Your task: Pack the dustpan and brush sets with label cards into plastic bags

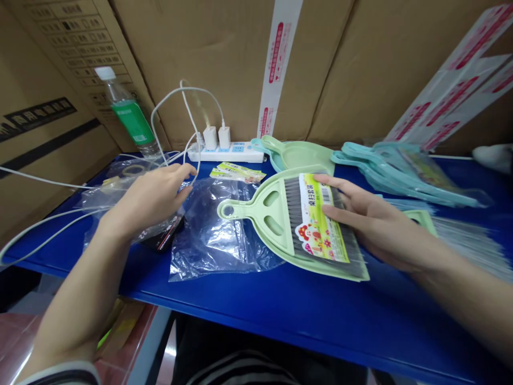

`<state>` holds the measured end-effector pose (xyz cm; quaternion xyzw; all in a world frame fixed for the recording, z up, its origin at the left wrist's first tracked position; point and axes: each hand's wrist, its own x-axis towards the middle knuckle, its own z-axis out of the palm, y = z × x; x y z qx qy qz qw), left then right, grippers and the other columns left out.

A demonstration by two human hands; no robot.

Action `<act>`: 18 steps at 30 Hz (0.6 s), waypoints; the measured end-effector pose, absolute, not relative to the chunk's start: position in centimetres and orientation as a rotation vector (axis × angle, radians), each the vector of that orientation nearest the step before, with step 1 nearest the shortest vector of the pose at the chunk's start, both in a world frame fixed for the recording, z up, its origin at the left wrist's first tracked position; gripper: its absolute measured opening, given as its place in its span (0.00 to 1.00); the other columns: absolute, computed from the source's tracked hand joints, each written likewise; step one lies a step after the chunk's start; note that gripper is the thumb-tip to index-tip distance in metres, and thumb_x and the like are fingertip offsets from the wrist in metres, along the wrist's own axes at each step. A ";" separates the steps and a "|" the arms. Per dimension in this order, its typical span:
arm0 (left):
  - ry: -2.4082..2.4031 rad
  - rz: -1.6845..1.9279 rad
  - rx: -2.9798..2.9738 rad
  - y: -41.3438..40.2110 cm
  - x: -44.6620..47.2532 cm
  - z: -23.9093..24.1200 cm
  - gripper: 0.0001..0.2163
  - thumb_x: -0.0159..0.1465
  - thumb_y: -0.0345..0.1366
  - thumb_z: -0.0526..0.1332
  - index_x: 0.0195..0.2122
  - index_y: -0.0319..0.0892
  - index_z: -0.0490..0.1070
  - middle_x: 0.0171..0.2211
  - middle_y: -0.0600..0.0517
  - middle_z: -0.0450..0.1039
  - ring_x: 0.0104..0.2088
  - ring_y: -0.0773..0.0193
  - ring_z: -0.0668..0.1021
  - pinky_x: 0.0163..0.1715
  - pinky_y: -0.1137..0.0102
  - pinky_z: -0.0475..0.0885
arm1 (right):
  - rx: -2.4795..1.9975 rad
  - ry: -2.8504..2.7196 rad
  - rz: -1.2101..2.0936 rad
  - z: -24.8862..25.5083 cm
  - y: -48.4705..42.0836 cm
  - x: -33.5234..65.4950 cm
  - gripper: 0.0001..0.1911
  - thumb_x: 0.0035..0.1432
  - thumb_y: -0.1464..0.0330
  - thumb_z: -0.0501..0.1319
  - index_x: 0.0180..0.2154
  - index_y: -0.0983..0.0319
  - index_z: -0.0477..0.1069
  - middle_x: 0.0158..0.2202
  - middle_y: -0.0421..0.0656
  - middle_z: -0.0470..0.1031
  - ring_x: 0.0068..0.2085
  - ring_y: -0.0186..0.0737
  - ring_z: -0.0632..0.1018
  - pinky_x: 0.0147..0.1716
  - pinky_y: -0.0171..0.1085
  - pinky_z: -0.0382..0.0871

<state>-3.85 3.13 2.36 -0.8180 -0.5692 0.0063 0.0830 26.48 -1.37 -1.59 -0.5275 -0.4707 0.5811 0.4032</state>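
A light green dustpan [276,214] with a grey-bristled brush and a colourful paper label [318,219] in it lies on the blue table [304,315]. My right hand [366,216] rests flat on the label and bristles, fingers stretched out. My left hand [154,195] hovers over clear plastic bags [216,235] at the left, fingers loosely curled, touching a white cable [188,160]. A black object [166,238] lies partly under that hand.
More green and teal dustpans [404,168] are piled at the back right. A white power strip [228,152] with chargers, loose labels [236,172], a plastic bottle [128,115] and cardboard boxes [360,64] stand along the back. The table's front edge is close to me.
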 end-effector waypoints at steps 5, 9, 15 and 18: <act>-1.621 -0.060 -2.681 4.7 -3.9 1.1 0.18 0.66 0.36 0.48 0.54 0.41 0.67 0.51 0.44 0.74 0.49 0.55 0.76 0.49 0.61 0.69 | -1.285 -1.235 1.497 -1.5 -1.6 26.9 0.27 0.56 0.63 0.62 0.56 0.53 0.59 0.48 0.43 0.77 0.37 0.39 0.79 0.44 0.42 0.77; -1.694 -0.146 -2.679 5.4 -3.6 0.6 0.19 0.65 0.37 0.51 0.55 0.37 0.66 0.50 0.42 0.74 0.42 0.58 0.76 0.46 0.63 0.69 | -1.294 -1.301 1.499 -1.9 -1.7 27.0 0.29 0.56 0.61 0.63 0.57 0.54 0.59 0.50 0.44 0.76 0.35 0.39 0.79 0.42 0.41 0.78; -1.740 -0.252 -2.843 5.3 -3.3 1.0 0.12 0.62 0.36 0.55 0.41 0.40 0.75 0.22 0.55 0.70 0.22 0.68 0.68 0.28 0.71 0.64 | -1.298 -1.386 1.486 -2.2 -1.7 27.0 0.35 0.53 0.56 0.65 0.60 0.53 0.58 0.49 0.45 0.77 0.39 0.44 0.80 0.39 0.44 0.79; -1.730 -0.403 -2.879 5.2 -2.9 1.0 0.10 0.62 0.36 0.54 0.35 0.42 0.75 0.19 0.57 0.66 0.20 0.70 0.64 0.24 0.72 0.60 | -1.289 -1.418 1.482 -2.3 -1.8 27.1 0.35 0.53 0.54 0.65 0.60 0.52 0.59 0.49 0.45 0.77 0.41 0.45 0.80 0.38 0.44 0.79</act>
